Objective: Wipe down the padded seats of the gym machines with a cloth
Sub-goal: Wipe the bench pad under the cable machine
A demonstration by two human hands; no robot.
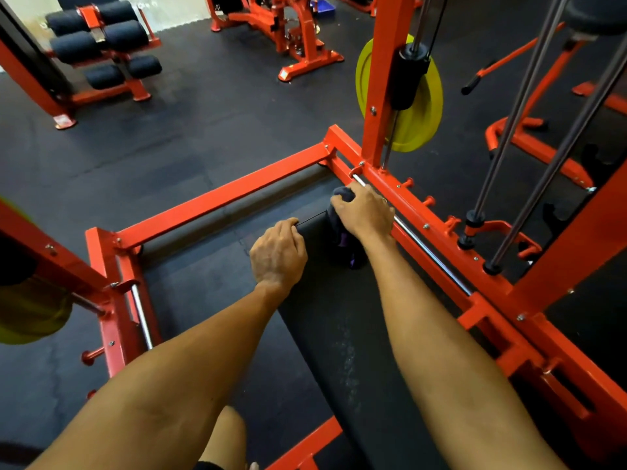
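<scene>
A yellow weight plate [412, 106] hangs on an orange steel frame [217, 198] standing on dark rubber floor [190, 123]; black roller pads [101, 39] sit beyond.

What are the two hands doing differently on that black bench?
The right hand presses a dark cloth onto the far end of the black bench pad; the left hand holds no cloth and grips the pad's far left corner. The right hand reaches farther, close to the red frame; the left sits nearer. Both are bare and knuckles-up.

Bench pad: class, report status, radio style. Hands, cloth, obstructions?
Right hand shut on dark cloth at bench pad far end. Left hand gripping pad edge. Nothing in the way.
</scene>
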